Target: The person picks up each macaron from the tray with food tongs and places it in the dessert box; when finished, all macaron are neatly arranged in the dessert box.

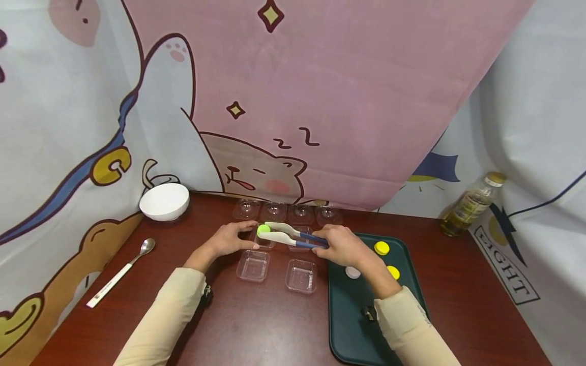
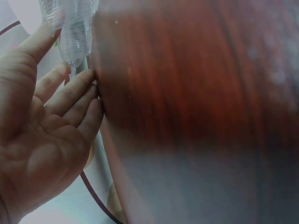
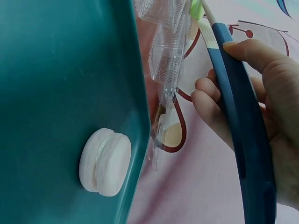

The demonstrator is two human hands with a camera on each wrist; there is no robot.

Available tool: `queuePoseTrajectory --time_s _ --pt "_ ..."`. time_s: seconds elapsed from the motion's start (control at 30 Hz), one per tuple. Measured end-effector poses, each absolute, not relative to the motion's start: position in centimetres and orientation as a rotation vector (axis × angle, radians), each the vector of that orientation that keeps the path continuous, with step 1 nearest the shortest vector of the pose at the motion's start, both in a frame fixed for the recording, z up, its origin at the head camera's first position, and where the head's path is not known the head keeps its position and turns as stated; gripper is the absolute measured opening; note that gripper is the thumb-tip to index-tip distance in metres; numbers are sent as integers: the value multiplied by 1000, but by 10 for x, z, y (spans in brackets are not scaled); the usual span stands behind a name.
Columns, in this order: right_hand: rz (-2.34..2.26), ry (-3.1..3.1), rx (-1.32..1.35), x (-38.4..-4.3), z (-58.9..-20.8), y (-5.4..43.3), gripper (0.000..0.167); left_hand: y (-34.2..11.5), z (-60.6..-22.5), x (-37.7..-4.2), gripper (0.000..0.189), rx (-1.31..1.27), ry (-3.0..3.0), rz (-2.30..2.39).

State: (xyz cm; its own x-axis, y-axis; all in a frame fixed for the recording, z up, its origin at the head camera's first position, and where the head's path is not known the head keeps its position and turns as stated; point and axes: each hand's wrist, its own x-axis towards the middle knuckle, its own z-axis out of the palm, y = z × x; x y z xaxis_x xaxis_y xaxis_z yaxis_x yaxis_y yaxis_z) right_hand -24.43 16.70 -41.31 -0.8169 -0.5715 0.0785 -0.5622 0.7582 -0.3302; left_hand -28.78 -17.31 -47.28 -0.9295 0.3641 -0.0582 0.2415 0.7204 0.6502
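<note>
Tongs (image 1: pixel 302 244) over dark wood, cartoon cloth behind

The table (image 1: pixel 256 325) is reddish-brown, with a pale sheen at the lower centre of the frame. Its far edge meets a printed cloth (image 1: pixel 366 101) that fills the upper part, pink in the middle and white at both sides, with a sleeping cartoon animal (image 1: pixel 263 168) near the centre.

At middle left a white bowl (image 1: pixel 165 202) sits by the cloth, a pale-handled spoon (image 1: pixel 121 274) below it. At right stands a yellow-capped oil bottle (image 1: pixel 467 208). Lower right of centre, a dark green tray (image 1: pixel 352 330) bears yellow pieces (image 1: pixel 381 248) and a pale macaron (image 3: pixel 105 162).

Mid-frame are clear containers (image 1: pixel 300 277), a row of clear domes (image 1: pixel 273 212) behind them. The right hand (image 1: pixel 341 244) grips the tongs, fingers curled about the blue handles; a green round piece (image 1: pixel 263 230) lies between the pale tips, at the rear-left container. Whether it touches the bottom cannot be told. The left hand (image 1: pixel 229 239) is spread at that container, its fingers fairly straight.
</note>
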Motion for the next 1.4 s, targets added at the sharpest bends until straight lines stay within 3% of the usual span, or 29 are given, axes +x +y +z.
queuePoseTrajectory --time_s 1.4 --pt "-430 2933 -959 -244 -418 165 35 -172 -472 -288 76 450 2724 1012"
